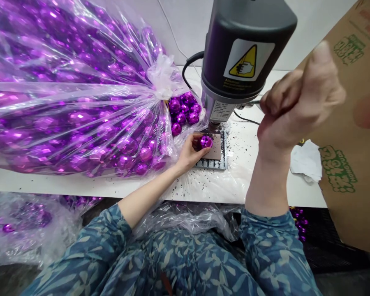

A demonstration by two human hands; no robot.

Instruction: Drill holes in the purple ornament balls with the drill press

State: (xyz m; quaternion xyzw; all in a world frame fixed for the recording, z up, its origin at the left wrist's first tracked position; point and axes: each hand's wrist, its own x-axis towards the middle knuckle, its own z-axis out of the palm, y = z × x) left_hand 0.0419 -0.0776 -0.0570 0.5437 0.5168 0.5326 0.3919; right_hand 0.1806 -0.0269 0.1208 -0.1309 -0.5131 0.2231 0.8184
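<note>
Pinched btwn thumb and fingers of L hand [189, 154]: one shiny purple ball [206, 142], on flat pinkish-brown pad [216, 152] atop slotted metal base plate [212, 165], near machine's chuck [215, 124]. Closed only to ball's width, reaching in from lower L, low over white tabletop [89, 186]. Up higher, R hand [302, 92]: curled into tight fist round end of lever [255, 102], w/ wrist bent and forearm near upright. Above pad: smooth dk grey machine [249, 24] w/ yellow triangular warning label [246, 61]. Scattered round plate: small black flecks [231, 139]. To L, loose faceted purple balls [185, 111] beside big, knotted clear plastic bag [80, 94], crinkly, stuffed w/ more mirror-bright balls. Far R: crumpled white sheet [306, 160], brown cardboard box [351, 135] w/ green print.
</note>
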